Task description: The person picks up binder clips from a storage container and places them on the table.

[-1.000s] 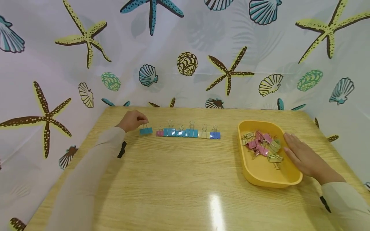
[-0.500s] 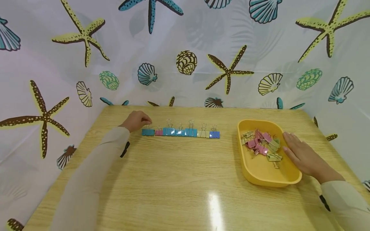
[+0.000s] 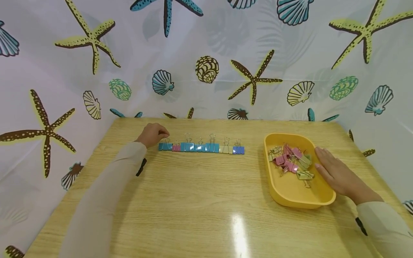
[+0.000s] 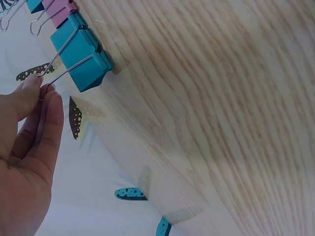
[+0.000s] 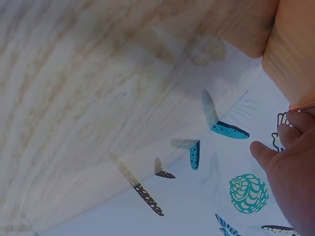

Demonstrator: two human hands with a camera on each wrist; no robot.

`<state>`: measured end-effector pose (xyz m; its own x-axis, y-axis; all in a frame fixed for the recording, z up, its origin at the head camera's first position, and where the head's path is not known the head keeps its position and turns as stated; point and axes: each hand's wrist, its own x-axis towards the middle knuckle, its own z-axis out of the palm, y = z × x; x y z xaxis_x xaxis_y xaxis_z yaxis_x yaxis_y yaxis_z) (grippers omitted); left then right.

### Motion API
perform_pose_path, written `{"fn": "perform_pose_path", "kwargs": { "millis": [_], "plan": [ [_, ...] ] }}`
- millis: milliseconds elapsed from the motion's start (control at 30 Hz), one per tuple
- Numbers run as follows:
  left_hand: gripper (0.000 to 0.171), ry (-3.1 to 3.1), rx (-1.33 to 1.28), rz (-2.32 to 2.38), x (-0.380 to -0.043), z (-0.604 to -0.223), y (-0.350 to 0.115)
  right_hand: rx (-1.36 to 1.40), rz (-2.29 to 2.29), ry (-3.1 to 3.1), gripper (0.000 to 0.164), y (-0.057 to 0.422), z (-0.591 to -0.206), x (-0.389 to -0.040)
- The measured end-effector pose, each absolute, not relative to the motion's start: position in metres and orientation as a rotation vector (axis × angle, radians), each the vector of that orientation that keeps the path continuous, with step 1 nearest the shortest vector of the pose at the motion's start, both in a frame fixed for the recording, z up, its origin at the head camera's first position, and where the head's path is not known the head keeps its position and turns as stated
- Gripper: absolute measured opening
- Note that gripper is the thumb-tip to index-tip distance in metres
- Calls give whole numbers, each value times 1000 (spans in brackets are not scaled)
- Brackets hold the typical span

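Observation:
At the left end of a row of binder clips, my left hand (image 3: 154, 134) pinches the wire handle of a teal binder clip (image 4: 84, 56) between thumb and fingers. Beside that clip stands a small pink binder clip (image 3: 176, 147). More clips continue the row to the right: several teal ones (image 3: 188, 146), a pale yellow one (image 3: 226, 149) and a blue one (image 3: 238, 149), handles up. My right hand (image 3: 337, 173) rests with straight fingers along the right rim of a yellow tray (image 3: 300, 199). Inside the tray lies a loose pile of pink binder clips (image 3: 291, 166) and yellowish ones (image 3: 304, 175).
Everything stands on a light wood table (image 3: 193, 200). A white curtain (image 3: 206, 96) printed with starfish and shells hangs behind the table and along its sides.
My left hand has moved right with the teal clip, from a gap left of the row to the pink clip's side. My right hand stays on the tray's rim.

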<state>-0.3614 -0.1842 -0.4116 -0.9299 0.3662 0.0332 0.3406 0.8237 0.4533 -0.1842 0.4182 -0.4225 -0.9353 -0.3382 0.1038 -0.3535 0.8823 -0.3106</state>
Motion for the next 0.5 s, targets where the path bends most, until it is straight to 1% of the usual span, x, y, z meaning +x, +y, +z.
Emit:
{"fn": "perform_pose_path", "kwargs": {
  "millis": [300, 500],
  "plan": [
    [21, 2927, 561, 738, -362, -414, -186, 561, 498, -2985, 59, 418, -423, -184],
    [24, 2923, 551, 736, -362, -414, -185, 560, 496, -2990, 59, 419, -423, -185]
  ]
}}
